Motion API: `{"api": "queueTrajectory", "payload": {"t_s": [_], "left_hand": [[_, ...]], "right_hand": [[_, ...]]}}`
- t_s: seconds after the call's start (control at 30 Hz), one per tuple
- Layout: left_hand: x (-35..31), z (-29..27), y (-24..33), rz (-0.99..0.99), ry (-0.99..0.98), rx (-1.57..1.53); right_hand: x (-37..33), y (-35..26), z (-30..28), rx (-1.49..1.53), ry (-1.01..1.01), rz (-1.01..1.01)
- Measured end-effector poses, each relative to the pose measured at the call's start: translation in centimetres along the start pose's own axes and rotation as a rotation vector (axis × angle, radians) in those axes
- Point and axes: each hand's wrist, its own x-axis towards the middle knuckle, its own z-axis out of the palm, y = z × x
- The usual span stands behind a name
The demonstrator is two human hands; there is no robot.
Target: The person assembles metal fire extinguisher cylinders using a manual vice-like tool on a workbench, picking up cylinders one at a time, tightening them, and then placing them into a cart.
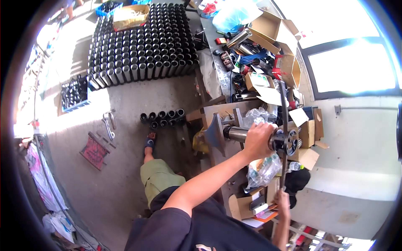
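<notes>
My left hand (256, 141) is wrapped round a shiny metal cylinder (237, 133) lying sideways over the workbench. At the cylinder's right end sits a black round fitting (285, 141) with holes in its face. A long dark metal bar (283, 169) runs across that fitting, stretching away from me and back towards me. My right hand (283, 201) is closed round the bar's near end, its fingers partly hidden. By the cylinder's left end stands a blue-grey metal plate (215, 134). Crumpled clear plastic bags (264, 170) lie under and beside my left hand.
Open cardboard boxes (289, 69), tools and loose parts crowd the bench towards the window (356, 67). On the floor stand many rows of black tubes (142, 50), a small group of tubes (162, 118), a blue crate (75, 94), wrenches (109, 126) and a red mat-like piece (94, 151).
</notes>
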Motion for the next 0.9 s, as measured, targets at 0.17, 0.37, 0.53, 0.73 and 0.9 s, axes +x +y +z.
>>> {"api": "queueTrajectory", "payload": {"t_s": [0.17, 0.37, 0.53, 0.73, 0.9], "left_hand": [[0.6, 2.1, 1.8, 0.006, 0.265, 0.025], [9.3, -2.9, -1.5, -0.234, -0.762, -0.495], [12.4, -5.8, -0.6, -0.238, -1.111, -0.161], [3.1, -23.0, 6.1, -1.292, -0.914, -0.222], [-1.1, -20.3, 17.6, -0.516, -0.573, 0.729]], "right_hand": [[-5.6, -17.0, -1.7, -0.091, -0.513, -0.316], [-15.2, -22.6, 27.9, 0.876, -0.444, -0.247], [-14.8, -33.4, 37.5, 1.222, -0.438, -0.62], [2.1, -31.6, 22.6, 0.849, 0.7, -0.81], [16.0, -40.9, 5.4, -0.616, 0.889, -1.56]]}}
